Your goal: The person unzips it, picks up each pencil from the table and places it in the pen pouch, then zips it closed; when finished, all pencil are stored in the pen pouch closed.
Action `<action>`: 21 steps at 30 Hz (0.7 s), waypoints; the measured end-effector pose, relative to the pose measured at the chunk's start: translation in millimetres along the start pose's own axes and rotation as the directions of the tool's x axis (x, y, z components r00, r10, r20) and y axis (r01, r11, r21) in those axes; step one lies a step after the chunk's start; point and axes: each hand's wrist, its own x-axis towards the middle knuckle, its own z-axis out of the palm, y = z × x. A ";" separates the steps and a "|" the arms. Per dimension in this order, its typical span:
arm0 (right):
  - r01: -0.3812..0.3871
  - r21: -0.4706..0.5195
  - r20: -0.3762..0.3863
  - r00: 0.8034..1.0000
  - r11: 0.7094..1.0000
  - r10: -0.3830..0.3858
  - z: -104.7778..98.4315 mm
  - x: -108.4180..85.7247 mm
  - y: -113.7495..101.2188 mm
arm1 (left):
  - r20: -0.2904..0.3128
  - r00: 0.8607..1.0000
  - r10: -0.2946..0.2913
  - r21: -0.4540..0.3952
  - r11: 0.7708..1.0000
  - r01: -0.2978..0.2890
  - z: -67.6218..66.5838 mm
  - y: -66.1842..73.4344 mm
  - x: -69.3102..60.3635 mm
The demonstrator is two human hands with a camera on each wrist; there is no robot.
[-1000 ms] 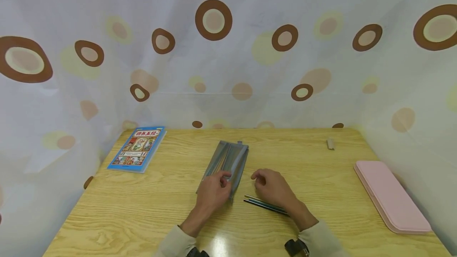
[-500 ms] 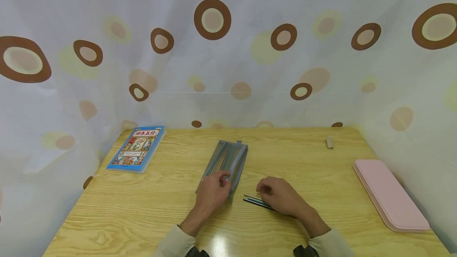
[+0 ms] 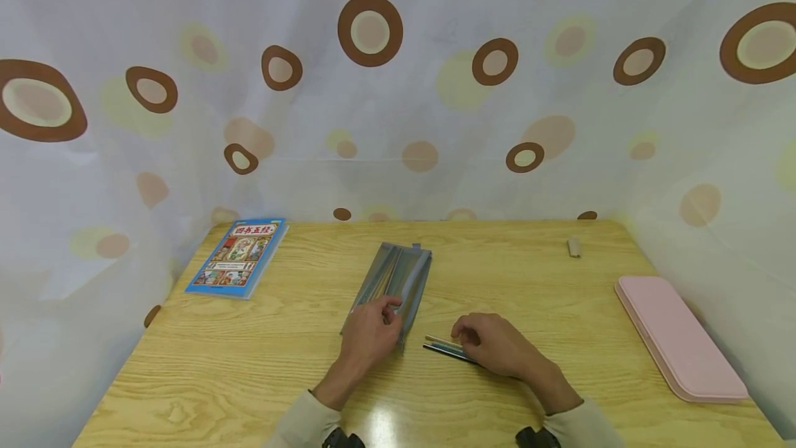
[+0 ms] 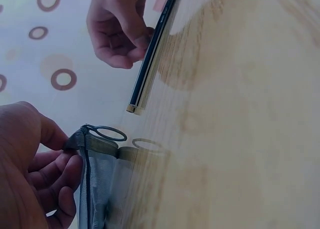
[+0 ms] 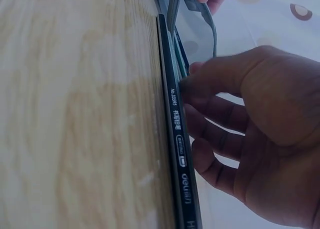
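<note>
A grey mesh zip pencil case (image 3: 413,282), with long thin items inside, lies mid-table. My left hand (image 3: 370,330) pinches its near corner between thumb and finger, beside a ring-shaped zip pull (image 4: 107,133) in the left wrist view. To the right, several pencils lie side by side on the wood; the nearest is a black pencil (image 5: 177,134) with printed lettering. My right hand (image 3: 497,344) is over them with curled fingers, thumb and forefinger pinching at a pencil behind the black one. The black pencil partly hides that grip in the right wrist view.
A blue illustrated book (image 3: 239,258) lies at the far left of the wooden table (image 3: 249,365). A small beige eraser-like block (image 3: 573,248) sits at the back right, and a pink case (image 3: 680,337) near the right edge. A dotted curtain (image 3: 398,109) surrounds the table.
My right hand has moved right and toward me, down onto the pencils. My left hand stays at the pencil case corner, and the case has not moved.
</note>
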 end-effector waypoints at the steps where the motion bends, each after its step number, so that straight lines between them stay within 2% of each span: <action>1: 0.000 -0.008 -0.005 1.000 1.000 0.000 -0.1 -0.2 -0.1 | 0.001 1.000 -0.001 -0.001 1.000 0.001 -0.1 0.2 0.0; 5: -0.025 -0.054 -0.025 0.999 0.998 0.024 -1.7 -1.0 -0.3 | 0.007 1.000 -0.002 -0.004 1.000 0.002 -0.2 0.6 -0.1; 14: -0.141 -0.150 -0.045 0.990 0.979 0.136 -11.1 -6.3 9.7 | 0.016 1.000 -0.009 -0.005 1.000 0.009 0.1 0.0 -0.2; 21: -0.126 -0.162 -0.013 0.992 0.979 0.126 -12.2 -6.2 16.4 | 0.007 1.000 -0.004 0.006 1.000 0.004 -0.7 0.7 -0.2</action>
